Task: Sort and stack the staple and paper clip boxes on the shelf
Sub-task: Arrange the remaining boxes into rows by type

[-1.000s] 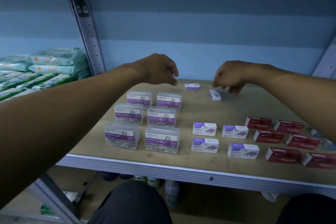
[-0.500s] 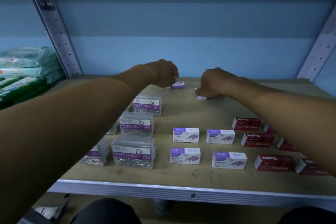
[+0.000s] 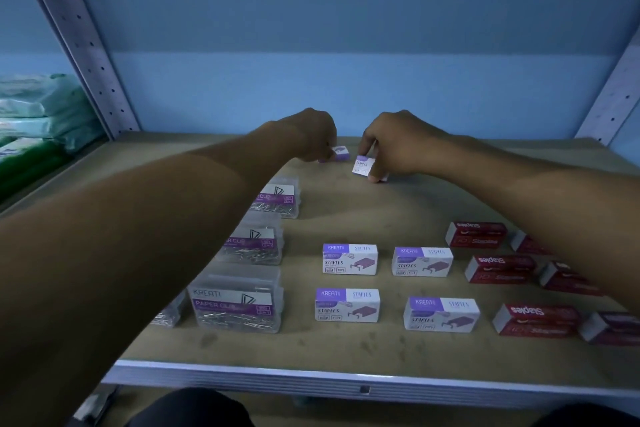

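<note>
Far back, our right hand (image 3: 398, 146) pinches a tilted purple staple box (image 3: 363, 165); our left hand (image 3: 317, 137) grips its neighbour (image 3: 340, 152) just left.

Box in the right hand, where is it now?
Head view: the box sits far back on the shelf near centre, pinched by the right hand, beside another purple box at the left hand.
</note>
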`<state>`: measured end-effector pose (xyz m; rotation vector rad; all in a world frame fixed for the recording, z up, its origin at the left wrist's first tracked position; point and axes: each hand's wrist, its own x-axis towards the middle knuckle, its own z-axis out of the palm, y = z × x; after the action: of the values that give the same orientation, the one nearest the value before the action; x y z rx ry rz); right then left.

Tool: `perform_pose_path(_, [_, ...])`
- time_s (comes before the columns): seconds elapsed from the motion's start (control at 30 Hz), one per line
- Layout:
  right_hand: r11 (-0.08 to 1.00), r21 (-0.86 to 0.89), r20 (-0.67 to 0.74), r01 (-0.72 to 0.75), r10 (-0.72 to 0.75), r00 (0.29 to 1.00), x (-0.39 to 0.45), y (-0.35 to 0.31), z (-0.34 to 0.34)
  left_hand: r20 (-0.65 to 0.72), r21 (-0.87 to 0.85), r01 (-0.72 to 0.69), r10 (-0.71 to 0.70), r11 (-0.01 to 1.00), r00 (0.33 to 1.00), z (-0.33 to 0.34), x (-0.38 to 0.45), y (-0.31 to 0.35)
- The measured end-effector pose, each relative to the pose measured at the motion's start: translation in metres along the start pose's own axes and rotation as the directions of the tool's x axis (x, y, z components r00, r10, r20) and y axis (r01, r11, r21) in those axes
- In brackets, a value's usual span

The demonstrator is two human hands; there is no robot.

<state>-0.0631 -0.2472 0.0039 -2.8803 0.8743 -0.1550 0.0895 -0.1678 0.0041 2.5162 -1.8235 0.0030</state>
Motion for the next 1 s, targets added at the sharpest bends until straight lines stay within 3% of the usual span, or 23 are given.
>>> perform_pose_path(0.3, [0.997,0.05,-0.022,0.057,-0.056,0.998,-0.006,0.002,0.001,-0.135,-0.184,-0.016,-0.009,0.983,0.991,0.001,-0.007,0.0])
perform_pose_path(0.5, [0.998,0.053,-0.073,0.037,-0.033,0.997,-0.015,0.005,-0.002,-0.143,-0.182,-0.043,0.017,0.982,0.99,0.0,-0.014,0.0])
perform_pose_path(1.0, [0.999,0.028,-0.039,0.042,-0.041,0.998,-0.066,0.004,-0.04,-0.138,-0.194,-0.121,0.095,0.973,0.986,-0.038,-0.075,0.02])
